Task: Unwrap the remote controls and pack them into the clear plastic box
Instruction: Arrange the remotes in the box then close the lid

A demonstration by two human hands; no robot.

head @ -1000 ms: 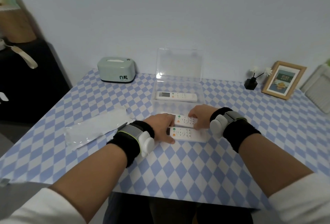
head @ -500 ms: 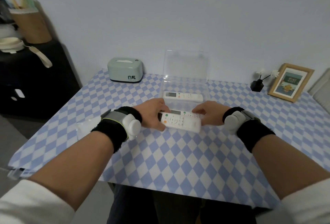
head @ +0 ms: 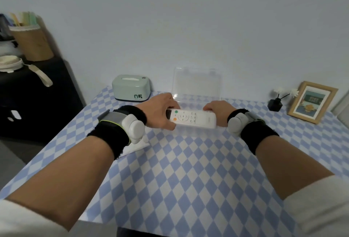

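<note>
A white remote control (head: 194, 120) with green and orange buttons is held level over the clear plastic box (head: 198, 131), whose lid (head: 196, 83) stands open against the wall. My left hand (head: 159, 111) grips the remote's button end and my right hand (head: 217, 109) grips the other end. A second remote seems stacked under the top one, but I cannot tell for sure. The box floor is hidden behind the remote and my hands.
A mint tissue box (head: 131, 90) sits at the back left of the checked table (head: 181, 170). Empty clear wrapping (head: 136, 147) lies under my left wrist. A small black vase (head: 274, 104) and a framed picture (head: 311, 101) stand at the back right. A dark cabinet (head: 32, 100) is on the left.
Both hands lifted the remotes off the table and carried them forward to the open box. The remote lying in the box is now hidden behind them.
</note>
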